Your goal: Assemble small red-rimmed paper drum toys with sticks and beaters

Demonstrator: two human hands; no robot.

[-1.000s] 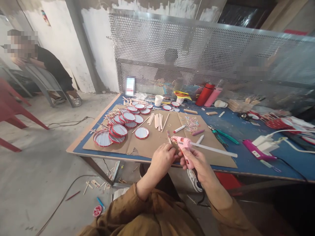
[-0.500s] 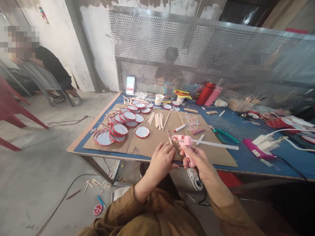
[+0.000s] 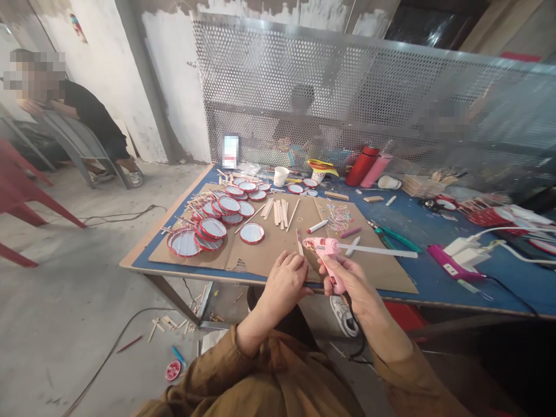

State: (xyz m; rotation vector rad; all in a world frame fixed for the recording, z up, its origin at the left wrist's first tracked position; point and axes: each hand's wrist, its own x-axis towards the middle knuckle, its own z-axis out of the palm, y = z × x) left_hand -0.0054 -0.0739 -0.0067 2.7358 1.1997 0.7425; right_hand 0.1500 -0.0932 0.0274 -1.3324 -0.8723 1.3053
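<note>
My right hand [image 3: 347,278] is wrapped round the handle of a pink glue gun [image 3: 326,248], whose nozzle points left and from whose back a long clear glue stick [image 3: 382,251] sticks out. My left hand [image 3: 286,277] is closed at the cardboard's front edge, its fingers round the lower end of a thin wooden stick [image 3: 299,242] that points away from me. The nozzle is close to this stick; whether they touch I cannot tell. Several loose sticks [image 3: 281,213] and a round red-rimmed disc [image 3: 252,233] lie on the cardboard [image 3: 260,260] beyond my left hand.
Several red-rimmed discs [image 3: 211,228] are piled at the left. Rubber bands [image 3: 339,215], a red marker [image 3: 317,226] and green-handled pliers [image 3: 402,240] lie to the right, with a purple power strip [image 3: 456,266] farther out. Bottles [image 3: 362,167] stand by the mesh screen. A person sits at far left.
</note>
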